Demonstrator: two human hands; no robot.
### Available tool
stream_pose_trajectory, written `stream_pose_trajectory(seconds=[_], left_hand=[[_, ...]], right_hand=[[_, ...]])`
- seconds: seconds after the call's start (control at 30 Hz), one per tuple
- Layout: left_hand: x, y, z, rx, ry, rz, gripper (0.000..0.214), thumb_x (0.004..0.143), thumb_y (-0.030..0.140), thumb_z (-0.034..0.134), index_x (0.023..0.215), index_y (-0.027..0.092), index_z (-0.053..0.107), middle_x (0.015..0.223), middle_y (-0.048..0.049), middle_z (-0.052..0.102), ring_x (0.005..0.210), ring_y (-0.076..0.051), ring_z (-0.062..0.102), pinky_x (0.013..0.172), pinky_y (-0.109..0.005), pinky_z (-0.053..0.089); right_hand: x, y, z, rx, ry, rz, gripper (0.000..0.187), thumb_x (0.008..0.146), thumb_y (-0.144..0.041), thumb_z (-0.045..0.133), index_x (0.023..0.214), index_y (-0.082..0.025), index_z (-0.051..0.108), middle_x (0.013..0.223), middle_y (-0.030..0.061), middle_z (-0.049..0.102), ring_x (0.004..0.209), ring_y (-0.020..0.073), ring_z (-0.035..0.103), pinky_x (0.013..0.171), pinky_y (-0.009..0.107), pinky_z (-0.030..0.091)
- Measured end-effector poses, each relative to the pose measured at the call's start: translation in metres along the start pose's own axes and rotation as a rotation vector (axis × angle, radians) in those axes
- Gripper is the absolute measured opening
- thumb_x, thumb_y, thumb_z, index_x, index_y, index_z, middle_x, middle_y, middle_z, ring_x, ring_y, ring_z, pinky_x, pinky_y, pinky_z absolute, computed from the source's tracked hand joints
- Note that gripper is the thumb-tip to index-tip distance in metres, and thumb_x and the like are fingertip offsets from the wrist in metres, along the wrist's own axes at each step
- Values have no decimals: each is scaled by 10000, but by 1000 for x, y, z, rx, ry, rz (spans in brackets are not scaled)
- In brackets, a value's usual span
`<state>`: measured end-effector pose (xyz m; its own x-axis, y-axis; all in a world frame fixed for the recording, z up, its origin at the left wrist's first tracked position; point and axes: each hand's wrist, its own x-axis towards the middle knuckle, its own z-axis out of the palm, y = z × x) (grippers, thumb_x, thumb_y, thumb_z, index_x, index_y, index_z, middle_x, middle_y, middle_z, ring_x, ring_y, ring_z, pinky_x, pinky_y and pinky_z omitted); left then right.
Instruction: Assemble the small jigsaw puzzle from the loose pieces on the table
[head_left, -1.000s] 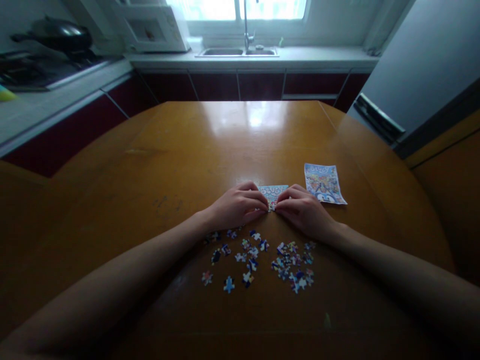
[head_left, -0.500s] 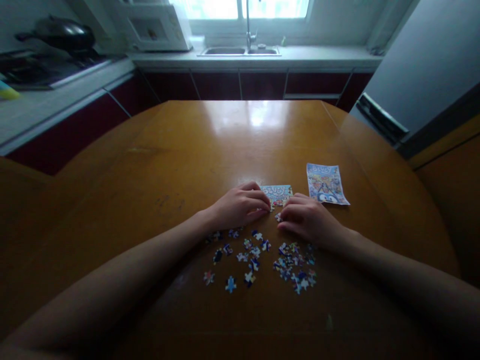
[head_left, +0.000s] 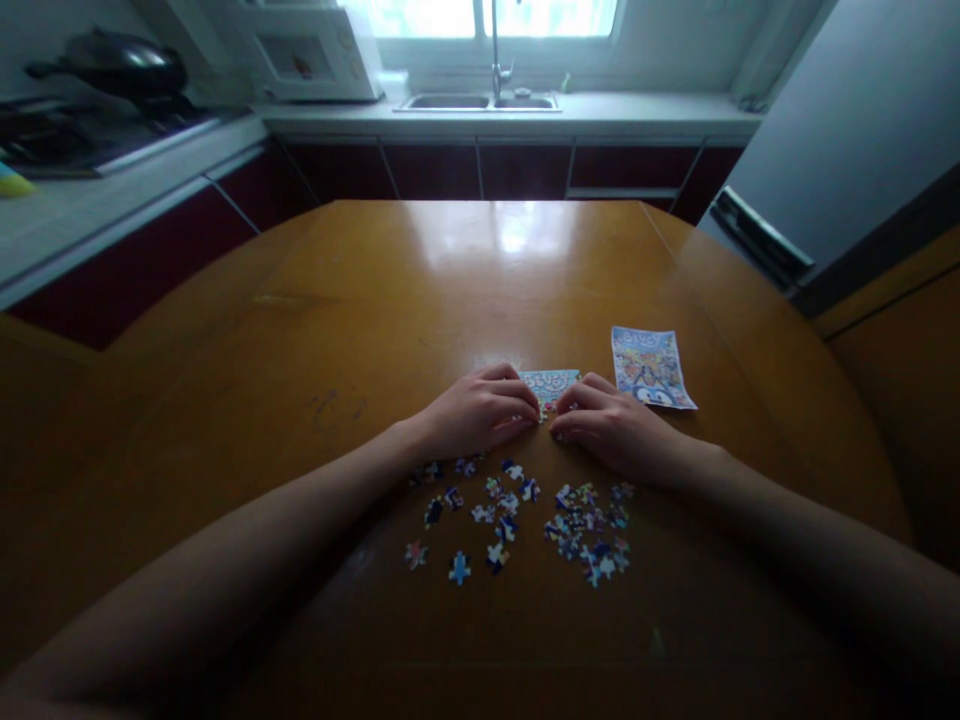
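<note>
A small part-built jigsaw (head_left: 551, 383) lies on the wooden table (head_left: 420, 300), with both my hands at its near edge. My left hand (head_left: 476, 415) rests on the jigsaw's left side, fingers curled and pressed down on it. My right hand (head_left: 611, 425) has its fingertips pinched together at the jigsaw's lower right edge; what they grip is too small to name. Several loose puzzle pieces (head_left: 525, 520) lie scattered just nearer to me than both hands.
A printed reference picture (head_left: 651, 367) lies flat to the right of the jigsaw. Beyond the table runs a kitchen counter with a sink (head_left: 480, 100), a microwave (head_left: 307, 60) and a wok on a stove (head_left: 112, 70). A grey fridge (head_left: 840, 140) stands at the right.
My right hand drew back a little toward me half a second ago, then moved forward again to the jigsaw's edge. My left hand has stayed in place.
</note>
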<state>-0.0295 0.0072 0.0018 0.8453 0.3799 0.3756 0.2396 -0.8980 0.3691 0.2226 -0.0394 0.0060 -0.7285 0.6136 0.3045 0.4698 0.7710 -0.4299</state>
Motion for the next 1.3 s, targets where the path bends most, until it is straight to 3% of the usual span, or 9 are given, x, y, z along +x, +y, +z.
stream_pose_trajectory(seconds=[0.2,0.37,0.53,0.67,0.83,1.3], left_hand=[[2,2,-1,-4,-4,-7,135,938,234,577,971,236,708,996,-11,736,905,-163,567,871,-321,483],[2,3,-1,-7,-7,-10,163,952,236,552,980,239,713,994,-19,734,906,-161,571,876,-321,483],[1,2,-1,-3,-21,-7,162,958,243,548,985,234,707,1001,-13,733,920,-167,559,888,-325,482],[1,2,-1,-8,-23,-11,161,958,240,546,983,232,705,1013,-16,730,928,-167,556,892,-328,482],[1,1,-1,-10,-18,-8,155,953,241,553,977,231,706,1017,-16,730,932,-167,558,896,-327,482],[0,0,1,-12,-17,-10,163,954,245,549,981,239,710,1015,-19,732,932,-171,572,895,-336,487]], right_hand=[[2,-2,-4,-3,-26,35,102,916,-180,588,964,-217,670,1037,91,634,998,240,521,868,408,498],[1,-1,-5,-6,-56,27,185,931,-193,577,1081,-244,674,1091,82,616,1049,236,501,920,404,475],[1,-2,-7,-12,-72,51,77,917,-227,608,964,-212,667,1095,93,616,1051,247,497,917,409,469],[5,-2,-3,17,-8,126,52,910,-239,622,894,-190,633,1015,96,625,1005,241,513,892,393,474],[5,1,1,18,88,161,66,901,-238,630,953,-207,657,1010,78,626,996,236,519,879,385,472],[4,-5,-5,4,-24,144,68,910,-201,599,967,-203,635,1059,92,598,1023,245,492,921,408,451]])
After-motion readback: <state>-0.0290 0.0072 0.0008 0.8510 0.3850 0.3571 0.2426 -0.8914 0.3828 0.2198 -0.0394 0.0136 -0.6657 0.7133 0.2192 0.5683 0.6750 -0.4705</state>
